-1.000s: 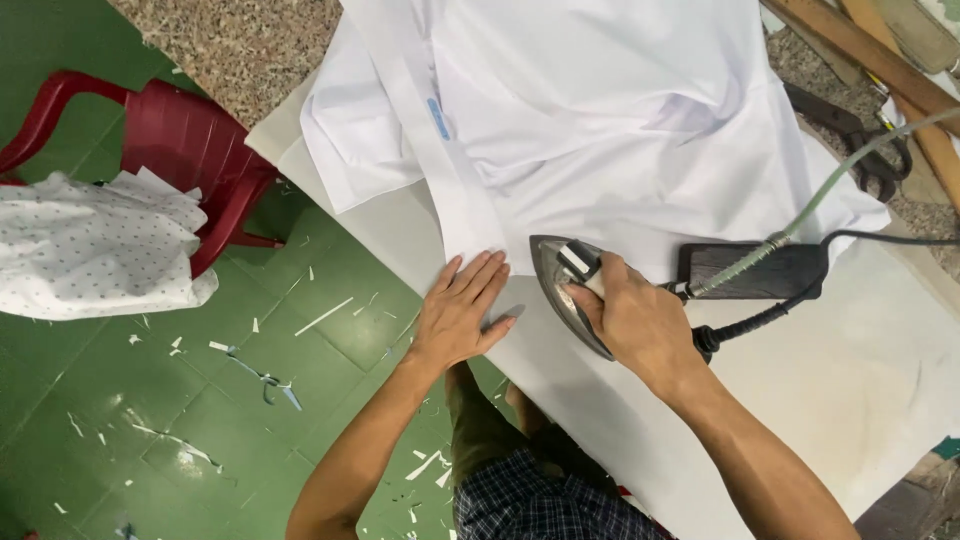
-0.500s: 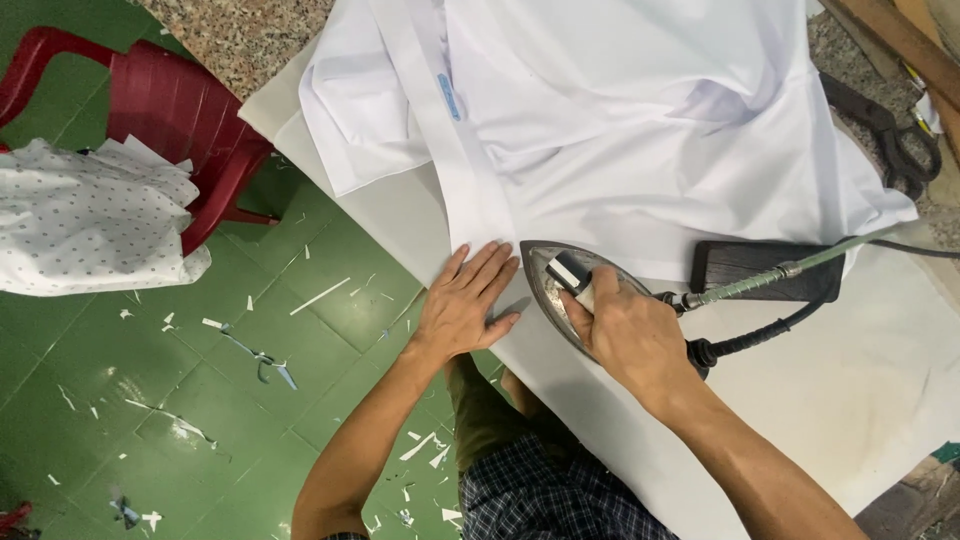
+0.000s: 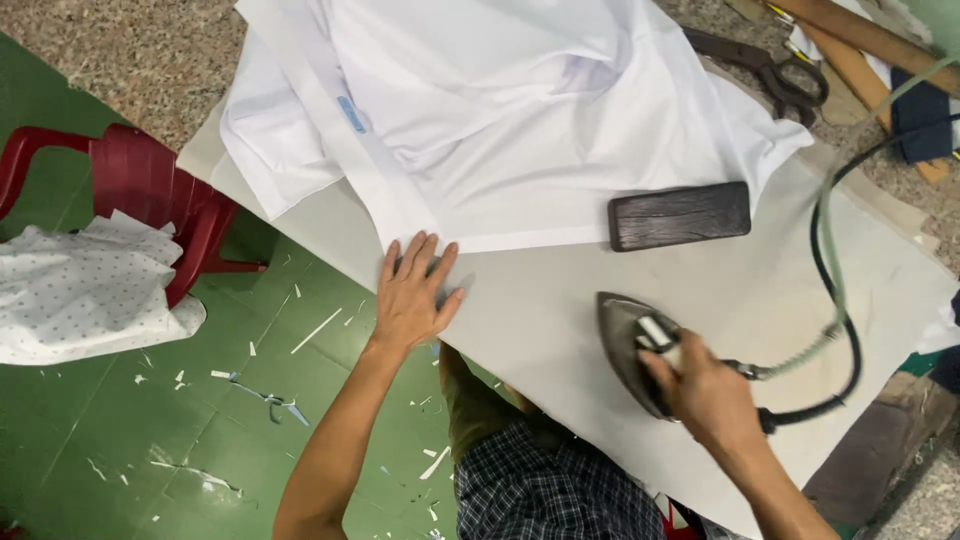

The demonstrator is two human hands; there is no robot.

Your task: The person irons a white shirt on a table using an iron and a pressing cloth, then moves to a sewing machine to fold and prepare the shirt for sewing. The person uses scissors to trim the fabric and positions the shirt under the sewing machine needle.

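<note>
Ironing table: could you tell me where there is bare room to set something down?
The widest bare patch of the table lies between the left hand, the dark wooden block and the iron in the right hand. Beyond the block it is crowded: the white garment, scissors and hoses.

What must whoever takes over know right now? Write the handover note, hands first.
Left hand: open, flat, fingers on the near hem of the white garment, palm on the padded table.
Right hand: closed on the handle of the iron, which is on bare table, clear of the garment, cord trailing right.
Dark wooden block lies at the garment's right edge; scissors at the far right.
Done: the strip by the left hand lies flat.
Left: the upper garment is bunched and creased.
</note>
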